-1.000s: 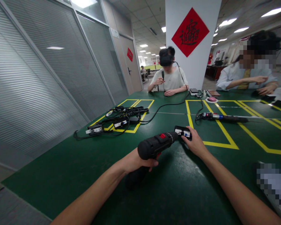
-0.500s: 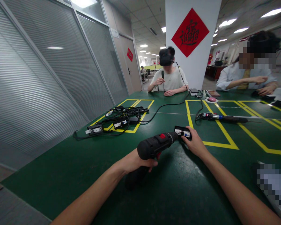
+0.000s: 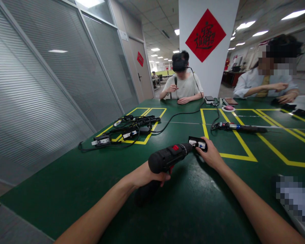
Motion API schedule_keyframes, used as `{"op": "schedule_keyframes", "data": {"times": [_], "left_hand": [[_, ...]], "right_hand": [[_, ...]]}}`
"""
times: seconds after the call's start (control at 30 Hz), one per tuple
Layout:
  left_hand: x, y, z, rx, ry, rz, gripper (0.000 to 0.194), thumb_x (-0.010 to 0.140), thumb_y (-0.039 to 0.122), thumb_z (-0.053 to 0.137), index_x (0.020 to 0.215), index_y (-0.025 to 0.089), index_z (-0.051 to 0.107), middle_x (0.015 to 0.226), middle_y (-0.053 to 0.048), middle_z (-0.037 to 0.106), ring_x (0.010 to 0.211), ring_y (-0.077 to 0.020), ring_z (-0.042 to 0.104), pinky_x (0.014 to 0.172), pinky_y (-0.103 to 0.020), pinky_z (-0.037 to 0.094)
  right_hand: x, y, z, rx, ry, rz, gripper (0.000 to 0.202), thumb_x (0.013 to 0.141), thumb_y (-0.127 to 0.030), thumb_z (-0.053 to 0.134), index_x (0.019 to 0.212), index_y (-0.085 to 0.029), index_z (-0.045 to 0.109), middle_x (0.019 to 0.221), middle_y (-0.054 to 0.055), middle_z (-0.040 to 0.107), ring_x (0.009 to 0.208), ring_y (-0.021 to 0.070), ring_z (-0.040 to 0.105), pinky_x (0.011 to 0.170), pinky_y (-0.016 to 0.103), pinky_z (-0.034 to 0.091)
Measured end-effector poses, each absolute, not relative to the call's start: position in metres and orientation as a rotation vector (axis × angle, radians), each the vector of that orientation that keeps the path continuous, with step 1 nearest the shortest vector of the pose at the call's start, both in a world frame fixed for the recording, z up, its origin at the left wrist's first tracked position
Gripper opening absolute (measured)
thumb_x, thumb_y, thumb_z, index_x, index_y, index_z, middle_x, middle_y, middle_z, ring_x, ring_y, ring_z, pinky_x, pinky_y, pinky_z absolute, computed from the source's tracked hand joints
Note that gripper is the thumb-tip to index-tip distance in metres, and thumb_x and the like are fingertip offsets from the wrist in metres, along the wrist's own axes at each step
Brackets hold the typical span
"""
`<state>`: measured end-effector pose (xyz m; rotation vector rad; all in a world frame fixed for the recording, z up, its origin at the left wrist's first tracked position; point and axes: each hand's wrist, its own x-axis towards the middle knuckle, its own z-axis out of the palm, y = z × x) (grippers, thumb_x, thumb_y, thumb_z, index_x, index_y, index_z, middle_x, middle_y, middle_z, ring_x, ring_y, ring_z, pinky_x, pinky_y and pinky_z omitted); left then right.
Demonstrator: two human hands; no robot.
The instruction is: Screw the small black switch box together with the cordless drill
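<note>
A black cordless drill (image 3: 167, 157) with a red switch on top is gripped round its handle by my left hand (image 3: 149, 174). Its chuck points right and away, and the tip meets a small black box (image 3: 202, 139) with white and blue parts inside. My right hand (image 3: 211, 154) pinches this box at its right side, thumb in front and fingers behind. The fingers behind the box are partly hidden. Whether the drill's tip sits in a screw is too small to tell.
Black adapters with tangled cables (image 3: 134, 128) lie inside yellow tape at left. A long dark tool (image 3: 241, 127) lies at right, near a pink round object (image 3: 228, 108). Two people sit across the green table (image 3: 66, 203). A blurred-out device (image 3: 295, 200) is at the right edge.
The whole view has shifted very slightly. Both hands, the drill and the black box keep the same positions relative to each other.
</note>
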<state>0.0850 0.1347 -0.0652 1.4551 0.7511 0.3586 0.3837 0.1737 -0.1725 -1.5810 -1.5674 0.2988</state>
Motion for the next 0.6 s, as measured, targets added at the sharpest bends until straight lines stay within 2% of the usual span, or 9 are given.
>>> {"op": "schedule_keyframes", "data": {"times": [0.47,0.6], "left_hand": [[0.0841,0.1337,-0.0628,1.471,0.731,0.369,0.042,0.071,0.021,0.074,0.109,0.016,0.058,0.093,-0.003,0.059,0.067,-0.0115,0.055,0.056,-0.026,0.047],[0.0833,0.1346,-0.0637,1.487,0.736,0.367,0.040,0.071,0.021,0.074,0.107,0.015,0.058,0.092,-0.002,0.058,0.066,-0.0115,0.055,0.056,-0.026,0.047]], "right_hand": [[0.3866,0.1779,-0.1736,-1.590,-1.548,0.342,0.058,0.078,-0.044,0.063,0.129,-0.021,0.047,0.124,0.011,0.058,0.110,0.0267,0.058,0.096,0.042,0.045],[0.3873,0.1768,-0.1708,-1.585,-1.542,0.370,0.052,0.078,-0.042,0.064,0.124,-0.022,0.050,0.120,0.009,0.060,0.108,0.0265,0.059,0.095,0.042,0.046]]}}
